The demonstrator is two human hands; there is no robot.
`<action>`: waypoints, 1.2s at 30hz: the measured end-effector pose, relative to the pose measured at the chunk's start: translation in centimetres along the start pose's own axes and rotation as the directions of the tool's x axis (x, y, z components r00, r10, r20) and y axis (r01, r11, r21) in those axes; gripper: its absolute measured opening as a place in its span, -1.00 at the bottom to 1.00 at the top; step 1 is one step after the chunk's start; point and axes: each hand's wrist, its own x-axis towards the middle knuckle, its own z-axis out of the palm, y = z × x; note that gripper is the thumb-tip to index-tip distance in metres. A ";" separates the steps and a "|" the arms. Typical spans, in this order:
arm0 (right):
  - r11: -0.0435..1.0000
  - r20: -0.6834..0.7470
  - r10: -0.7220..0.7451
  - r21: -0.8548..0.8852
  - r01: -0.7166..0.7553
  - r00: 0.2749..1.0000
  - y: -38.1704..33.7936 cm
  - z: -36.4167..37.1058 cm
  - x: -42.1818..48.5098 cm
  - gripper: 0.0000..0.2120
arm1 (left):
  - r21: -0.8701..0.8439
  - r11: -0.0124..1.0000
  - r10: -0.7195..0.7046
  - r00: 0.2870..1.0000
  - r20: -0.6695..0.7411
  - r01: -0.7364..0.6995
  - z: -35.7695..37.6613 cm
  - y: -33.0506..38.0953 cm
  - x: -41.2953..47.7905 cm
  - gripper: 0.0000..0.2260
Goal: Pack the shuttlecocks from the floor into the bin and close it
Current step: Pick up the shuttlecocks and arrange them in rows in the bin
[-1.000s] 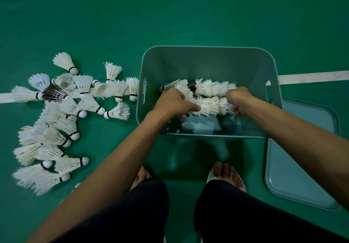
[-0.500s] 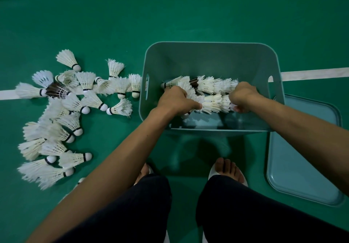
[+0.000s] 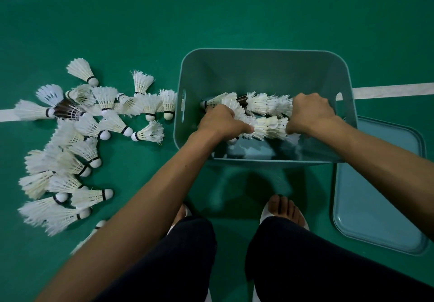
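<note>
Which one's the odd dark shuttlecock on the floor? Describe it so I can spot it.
Start at the teal bin and follow the white court line left through the floor pile. Near the pile's left end lies the dark shuttlecock: its feathers are brown-black, while every neighbour is white.

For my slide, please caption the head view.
Both hands lower stacked shuttlecocks into the bin; many remain outside.
</note>
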 end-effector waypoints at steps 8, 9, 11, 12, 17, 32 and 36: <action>0.987 0.011 -0.066 -0.148 0.067 0.998 0.0 1.2 -0.4 -0.72 | -0.012 1.000 -0.003 1.000 0.003 0.003 -0.1 -0.1 -0.1 -0.58; 0.986 -0.004 -0.079 -0.150 0.077 0.997 0.0 1.1 -0.3 -0.73 | -0.013 1.000 -0.002 1.000 0.006 0.002 -0.1 -0.1 -0.1 -0.58; 0.983 -0.044 -0.099 -0.162 0.090 0.994 0.3 1.0 -0.1 -0.71 | -0.017 1.000 0.002 1.000 0.006 -0.002 -0.1 -0.1 -0.1 -0.58; 0.982 -0.067 -0.108 -0.162 0.096 0.992 0.4 0.8 0.0 -0.71 | -0.019 1.000 0.002 1.000 0.005 -0.002 -0.1 -0.1 -0.2 -0.58; 0.998 -0.069 -0.062 -0.027 0.060 0.996 1.1 0.5 0.8 -0.76 | 0.042 0.999 0.022 1.000 -0.016 -0.021 -0.3 0.0 -0.5 -0.59; 0.998 -0.067 -0.056 0.031 0.058 0.996 0.8 1.5 1.1 -0.73 | 0.272 0.957 0.106 0.994 0.014 -0.105 0.7 2.7 -1.4 -0.60; 0.997 -0.111 -0.054 0.043 0.059 0.992 1.1 1.9 1.6 -0.71 | 0.217 0.973 0.094 0.993 -0.078 -0.075 1.2 1.3 -1.2 -0.58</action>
